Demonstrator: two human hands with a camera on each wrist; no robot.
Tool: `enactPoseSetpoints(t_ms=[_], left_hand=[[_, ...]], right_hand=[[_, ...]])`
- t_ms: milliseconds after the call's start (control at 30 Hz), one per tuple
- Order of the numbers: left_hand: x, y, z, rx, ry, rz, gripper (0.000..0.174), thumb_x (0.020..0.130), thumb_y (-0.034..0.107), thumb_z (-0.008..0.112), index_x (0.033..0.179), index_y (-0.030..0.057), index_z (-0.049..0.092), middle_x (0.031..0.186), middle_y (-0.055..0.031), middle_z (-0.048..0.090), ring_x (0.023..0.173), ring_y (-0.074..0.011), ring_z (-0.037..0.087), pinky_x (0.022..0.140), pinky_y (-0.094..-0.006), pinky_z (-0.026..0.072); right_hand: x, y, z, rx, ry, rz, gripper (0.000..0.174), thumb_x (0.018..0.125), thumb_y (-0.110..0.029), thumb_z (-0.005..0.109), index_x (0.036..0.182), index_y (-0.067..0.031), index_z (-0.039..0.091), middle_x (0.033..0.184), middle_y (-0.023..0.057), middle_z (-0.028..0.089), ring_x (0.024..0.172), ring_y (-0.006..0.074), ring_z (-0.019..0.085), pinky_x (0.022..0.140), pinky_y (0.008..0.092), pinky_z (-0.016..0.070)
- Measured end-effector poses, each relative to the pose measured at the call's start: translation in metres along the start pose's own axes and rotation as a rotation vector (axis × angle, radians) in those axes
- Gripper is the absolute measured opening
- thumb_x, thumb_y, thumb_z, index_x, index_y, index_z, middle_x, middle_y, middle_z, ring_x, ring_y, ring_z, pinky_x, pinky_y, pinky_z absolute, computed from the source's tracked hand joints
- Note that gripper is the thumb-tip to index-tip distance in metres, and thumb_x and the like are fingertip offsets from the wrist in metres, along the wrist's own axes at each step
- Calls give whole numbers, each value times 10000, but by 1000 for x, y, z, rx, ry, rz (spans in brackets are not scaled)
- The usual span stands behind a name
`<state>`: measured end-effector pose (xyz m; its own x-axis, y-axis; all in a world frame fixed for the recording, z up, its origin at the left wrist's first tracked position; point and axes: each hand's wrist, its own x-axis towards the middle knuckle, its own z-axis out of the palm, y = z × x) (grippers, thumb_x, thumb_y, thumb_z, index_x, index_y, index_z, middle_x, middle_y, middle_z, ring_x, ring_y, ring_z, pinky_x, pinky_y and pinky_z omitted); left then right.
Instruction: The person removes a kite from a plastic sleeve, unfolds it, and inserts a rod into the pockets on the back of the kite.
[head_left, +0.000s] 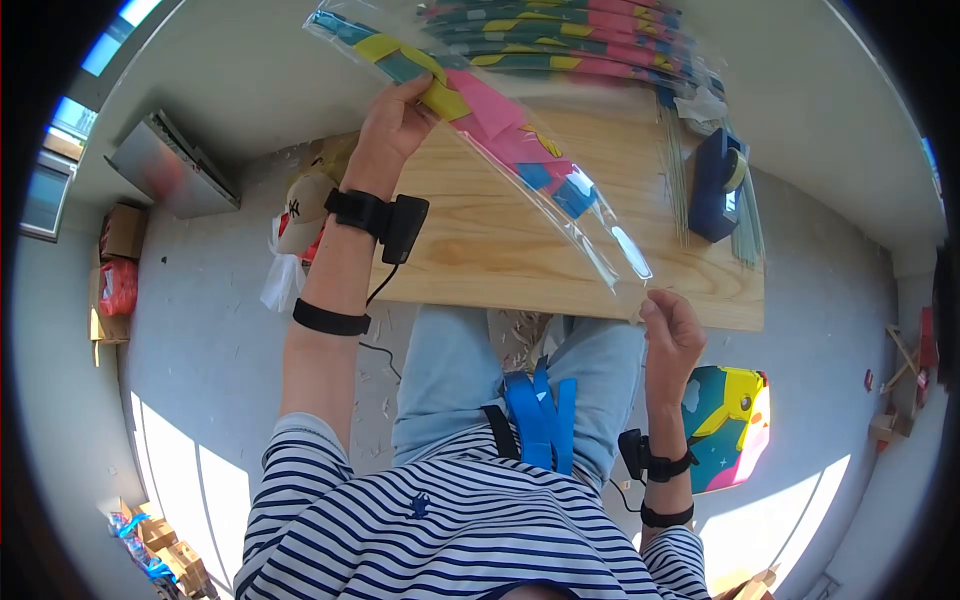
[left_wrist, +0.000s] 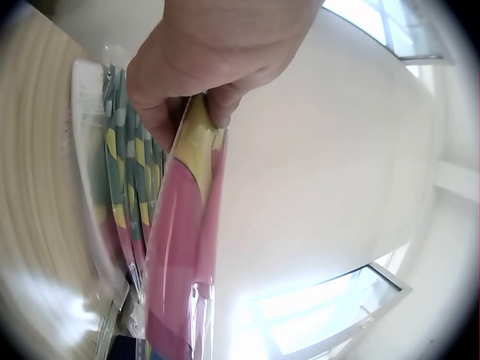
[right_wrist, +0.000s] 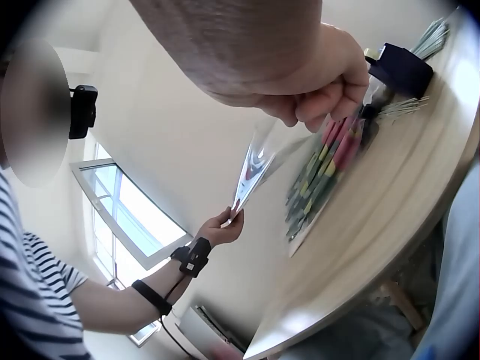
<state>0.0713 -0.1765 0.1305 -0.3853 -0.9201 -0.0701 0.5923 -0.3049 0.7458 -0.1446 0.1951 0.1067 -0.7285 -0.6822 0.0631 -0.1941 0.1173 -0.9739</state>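
The fingers (left_wrist: 221, 105) of the left hand (head_left: 392, 125) were curled around the far, yellow end of a clear plastic sleeve (head_left: 530, 160), thumb on one side and fingertips on the other, pinching it flat. The fingers (right_wrist: 322, 105) of the right hand (head_left: 672, 335) were bunched and nipped the near, empty end of the same sleeve. Between the two hands the sleeve was stretched out in the air, slanting above the wooden board (head_left: 480, 250) and not lying on it. Inside it sat a folded sheet in yellow, pink, teal and blue, filling the far part and leaving the near part see-through. At the far edge of the board lay a stack of like packets (head_left: 570, 40), side by side and overlapping. To the right on the board stood a dark blue tape dispenser (head_left: 715, 185), with a bundle of thin sticks (head_left: 675, 180) just beside it. Down on the floor, a cap (head_left: 300, 210) lay left of the board, and a bright printed sheet (head_left: 735, 420) lay to the right, near the right wrist.
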Motion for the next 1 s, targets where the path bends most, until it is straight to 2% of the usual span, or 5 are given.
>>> enactPoseSetpoints(t_ms=[167,267,333,633,1000], left_hand=[[-8,-4,6,-1,-82,-40,240,912,35,661,1145,31,603,1142,-82,664,1075,-225,647,956,-385,537],[-12,-8,12,4,-44,-39,238,910,36,664,1140,33,605,1138,-80,666,1068,-221,649,949,-380,539],[-13,-9,13,-3,-55,-38,239,908,34,666,1139,33,605,1135,-78,667,1067,-218,649,946,-379,540],[-19,-10,13,15,-28,-43,249,906,29,665,1147,24,602,1131,-80,665,1058,-218,650,927,-388,548],[-22,-22,4,-10,196,-84,259,898,-12,659,1144,-6,581,1134,-103,641,1058,-259,647,925,-405,563]], right_hand=[[0,-5,2,-73,-36,-32,130,877,-15,663,989,29,711,752,5,639,672,52,543,622,200,428],[0,-9,5,11,-71,24,181,880,-10,662,1047,22,725,729,4,635,662,53,552,607,196,422],[0,-12,4,234,-141,86,202,892,-41,669,1076,15,731,706,13,635,636,56,554,572,196,400],[2,-5,-13,421,-325,237,183,901,-111,686,1022,14,744,743,41,665,631,69,552,572,193,373],[-5,-7,-19,339,-215,182,169,892,-79,694,1023,18,741,761,31,669,623,67,542,555,200,386]])
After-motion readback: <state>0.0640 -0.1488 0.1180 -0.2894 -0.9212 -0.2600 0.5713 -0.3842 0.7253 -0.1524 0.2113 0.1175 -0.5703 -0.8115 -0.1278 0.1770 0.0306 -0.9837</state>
